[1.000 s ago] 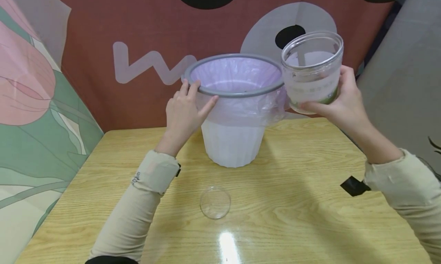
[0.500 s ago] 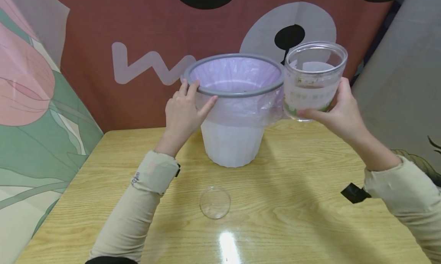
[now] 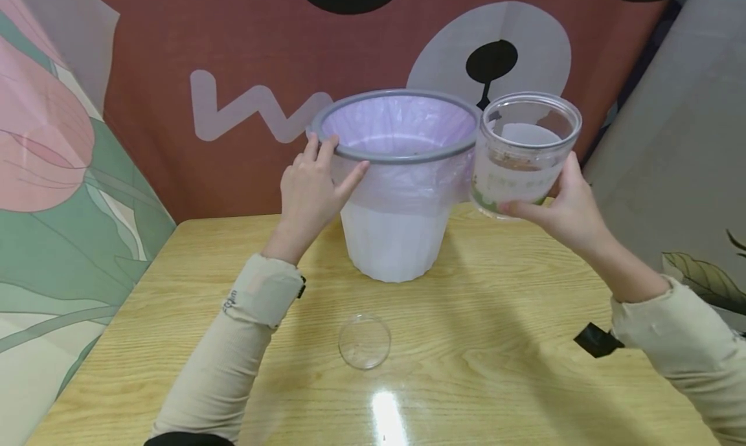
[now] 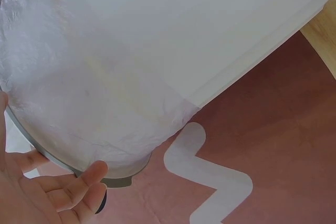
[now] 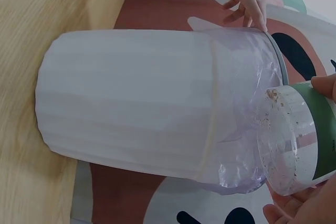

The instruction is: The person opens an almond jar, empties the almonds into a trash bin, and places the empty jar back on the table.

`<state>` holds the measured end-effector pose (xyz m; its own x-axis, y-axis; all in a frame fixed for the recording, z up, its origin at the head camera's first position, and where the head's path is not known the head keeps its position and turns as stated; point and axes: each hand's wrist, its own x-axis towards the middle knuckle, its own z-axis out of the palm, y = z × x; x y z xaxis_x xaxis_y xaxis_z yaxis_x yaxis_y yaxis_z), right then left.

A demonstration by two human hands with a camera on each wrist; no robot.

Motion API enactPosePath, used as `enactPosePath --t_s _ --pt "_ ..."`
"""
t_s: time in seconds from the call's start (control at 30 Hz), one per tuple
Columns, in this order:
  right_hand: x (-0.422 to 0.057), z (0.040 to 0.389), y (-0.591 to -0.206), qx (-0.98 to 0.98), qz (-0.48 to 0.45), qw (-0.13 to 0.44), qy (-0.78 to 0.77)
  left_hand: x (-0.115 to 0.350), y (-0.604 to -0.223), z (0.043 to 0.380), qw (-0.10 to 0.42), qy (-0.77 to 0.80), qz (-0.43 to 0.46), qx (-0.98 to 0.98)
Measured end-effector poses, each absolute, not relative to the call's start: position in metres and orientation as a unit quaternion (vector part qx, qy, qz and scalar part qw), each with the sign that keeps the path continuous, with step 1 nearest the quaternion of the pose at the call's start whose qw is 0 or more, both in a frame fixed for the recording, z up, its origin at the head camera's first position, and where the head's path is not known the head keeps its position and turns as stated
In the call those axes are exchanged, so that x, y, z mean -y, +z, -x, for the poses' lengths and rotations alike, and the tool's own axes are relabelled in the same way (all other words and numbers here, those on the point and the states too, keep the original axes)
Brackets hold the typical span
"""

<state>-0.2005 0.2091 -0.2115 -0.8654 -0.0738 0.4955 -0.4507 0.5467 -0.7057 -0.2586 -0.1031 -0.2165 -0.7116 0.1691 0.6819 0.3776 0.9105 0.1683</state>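
A white waste bin (image 3: pixel 396 239) with a grey rim stands on the table, lined with a purple plastic bag (image 3: pixel 402 122). My left hand (image 3: pixel 311 187) rests on the left of the rim, fingertips over its edge and thumb spread along the outside. The left wrist view shows the left hand (image 4: pixel 47 192) with its fingers right at the rim. Beside the bin's right side, my right hand (image 3: pixel 574 206) grips a clear plastic jar (image 3: pixel 519 167), lidless and slightly tilted, clear of the table. Brown specks dot the jar wall (image 5: pixel 286 140), and green print runs round its lower part.
A clear round lid (image 3: pixel 364 341) lies on the wooden table (image 3: pixel 495 368) in front of the bin. Close behind the bin hangs a red printed cloth (image 3: pixel 250 167); a floral panel (image 3: pixel 58 206) borders the left side. A grey cloth (image 3: pixel 670 148) is on the right.
My right hand has come down with the jar, which now stands lower beside the rim and is tilted a little differently. The left hand, bin and lid stay put.
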Motion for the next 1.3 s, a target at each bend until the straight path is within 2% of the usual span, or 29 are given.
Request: enactPosePath --t_s 0.5,0.93,1.3 --pt "-0.209 0.202 -0.231 0.852 -0.164 0.213 0.449 0.103 -0.216 0.258 0.341 -0.154 0.146 0.916" --pt "-0.202 0.200 -0.252 0.830 -0.225 0.217 0.461 0.103 -0.217 0.259 0.339 -0.155 0.147 0.916" --pt "-0.197 0.197 -0.265 0.843 -0.219 0.208 0.446 0.103 -0.217 0.258 0.342 -0.157 0.148 0.915"
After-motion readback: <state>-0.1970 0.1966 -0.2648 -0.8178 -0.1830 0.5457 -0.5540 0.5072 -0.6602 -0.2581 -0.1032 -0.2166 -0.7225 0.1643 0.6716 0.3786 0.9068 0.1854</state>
